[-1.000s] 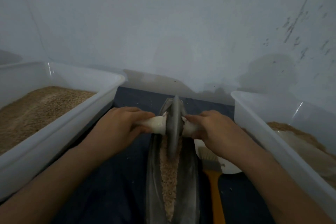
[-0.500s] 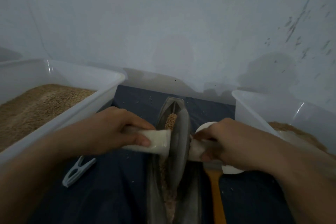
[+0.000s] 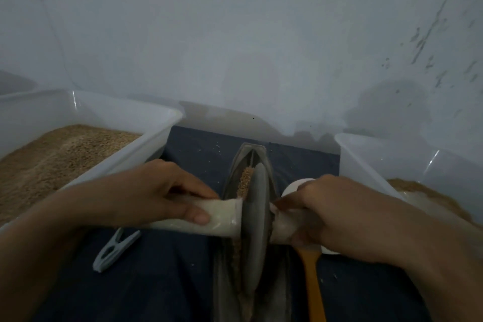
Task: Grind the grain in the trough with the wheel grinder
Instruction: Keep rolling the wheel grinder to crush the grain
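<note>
A narrow dark metal trough [image 3: 236,165] runs from the wall toward me on the dark cloth. Brown grain [image 3: 245,180] lies in its groove, showing beyond the wheel. The grey wheel grinder [image 3: 256,227] stands on edge in the trough, with a pale handle sticking out each side. My left hand [image 3: 154,193] grips the left handle [image 3: 219,215], thumb lying along it. My right hand [image 3: 332,213] grips the right handle [image 3: 283,227], mostly hiding it.
A white bin of grain [image 3: 86,162] stands at the left and another white bin [image 3: 366,162] at the right. A pale clothespin [image 3: 113,249] lies left of the trough. An orange-handled brush [image 3: 313,285] and a white dish [image 3: 295,185] lie right of it.
The wheel has rolled toward me along the trough, with both hands drawing back on the handles. Grain at the far end is now uncovered and the clothespin has come into view.
</note>
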The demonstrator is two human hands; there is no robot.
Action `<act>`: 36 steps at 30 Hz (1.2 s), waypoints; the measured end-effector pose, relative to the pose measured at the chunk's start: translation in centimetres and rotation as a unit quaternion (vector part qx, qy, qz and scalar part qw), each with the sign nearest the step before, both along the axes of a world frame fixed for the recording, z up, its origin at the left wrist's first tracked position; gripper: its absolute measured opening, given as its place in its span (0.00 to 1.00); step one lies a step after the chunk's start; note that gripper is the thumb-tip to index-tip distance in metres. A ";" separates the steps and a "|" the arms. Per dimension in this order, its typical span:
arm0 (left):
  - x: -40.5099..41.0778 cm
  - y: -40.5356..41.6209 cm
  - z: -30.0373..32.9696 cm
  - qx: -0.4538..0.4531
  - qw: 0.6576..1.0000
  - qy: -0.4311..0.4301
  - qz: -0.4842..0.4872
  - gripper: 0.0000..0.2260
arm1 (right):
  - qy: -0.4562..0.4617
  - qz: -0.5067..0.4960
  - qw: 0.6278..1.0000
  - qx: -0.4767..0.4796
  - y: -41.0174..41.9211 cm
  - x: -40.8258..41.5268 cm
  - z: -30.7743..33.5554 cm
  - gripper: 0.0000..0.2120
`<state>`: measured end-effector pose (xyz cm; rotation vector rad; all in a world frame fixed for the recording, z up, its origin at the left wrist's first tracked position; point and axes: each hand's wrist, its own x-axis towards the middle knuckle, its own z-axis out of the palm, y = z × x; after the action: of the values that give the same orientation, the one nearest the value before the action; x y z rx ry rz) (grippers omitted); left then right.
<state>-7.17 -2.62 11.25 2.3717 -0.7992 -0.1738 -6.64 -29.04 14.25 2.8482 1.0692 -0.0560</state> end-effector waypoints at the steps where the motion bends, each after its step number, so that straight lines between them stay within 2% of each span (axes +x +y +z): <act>1: -0.3 0.2 0.4 -0.002 0.999 0.034 -0.024 0.14 | 0.019 0.011 1.000 0.007 -0.1 -0.7 0.5 0.14; 3: -0.5 0.3 0.8 0.000 0.996 0.076 -0.050 0.14 | 0.033 0.021 0.999 0.019 -0.4 -1.5 1.1 0.17; 6: -0.5 -0.1 0.6 0.036 0.997 0.062 -0.014 0.16 | 0.017 0.006 0.999 0.028 -0.3 -1.1 0.5 0.14; 7: -0.3 -0.3 0.3 0.057 0.998 0.037 0.013 0.17 | 0.008 -0.004 1.000 0.030 -0.1 -0.6 0.2 0.13; 9: 0.5 -0.9 -0.5 0.089 0.993 -0.021 0.080 0.16 | -0.021 -0.035 0.998 0.037 0.2 1.2 -0.9 0.19; 12: 1.7 -2.2 -1.9 0.087 0.969 -0.136 0.188 0.12 | -0.103 -0.066 0.991 0.049 0.4 3.6 -2.7 0.27; 14: 2.4 -2.8 -2.8 0.086 0.947 -0.228 0.208 0.13 | -0.133 -0.086 0.985 0.068 0.4 4.5 -3.6 0.30; 16: 2.8 -2.8 -3.2 0.066 0.944 -0.257 0.197 0.14 | -0.136 -0.088 0.985 0.058 0.2 4.6 -3.9 0.30; 19: 2.5 -1.6 -2.7 0.044 0.973 -0.168 0.153 0.15 | -0.116 -0.052 0.991 0.038 0.2 3.9 -2.9 0.24; 21: 1.7 -0.7 -1.8 0.016 0.993 -0.080 0.082 0.13 | -0.071 -0.028 0.997 0.000 0.2 2.6 -1.9 0.19; 23: 0.8 -0.1 -0.8 0.016 1.000 -0.017 0.009 0.15 | -0.022 -0.016 0.999 -0.018 0.0 0.9 -0.6 0.13; 26: -0.2 0.3 0.3 0.017 0.997 0.049 -0.057 0.18 | 0.016 0.007 1.000 0.004 -0.6 -1.3 0.8 0.18; 28: -0.6 0.0 0.4 0.012 0.997 0.051 -0.062 0.17 | 0.020 0.006 1.000 0.007 -0.8 -1.8 1.0 0.19; 32: 0.3 -1.2 -0.8 0.061 0.993 -0.091 0.048 0.14 | 0.003 -0.039 0.999 -0.010 -0.1 0.0 -0.2 0.16; 34: 1.0 -2.0 -2.0 0.081 0.972 -0.185 0.118 0.16 | -0.022 -0.077 0.997 0.012 0.0 1.9 -1.3 0.21; 36: 2.0 -2.7 -3.3 0.099 0.937 -0.288 0.173 0.19 | -0.076 -0.098 0.991 0.047 0.2 3.5 -2.5 0.25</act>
<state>-5.16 -5.37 7.98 2.7471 -0.6152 0.6427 -3.12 -28.87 11.70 2.9739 0.7813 0.1990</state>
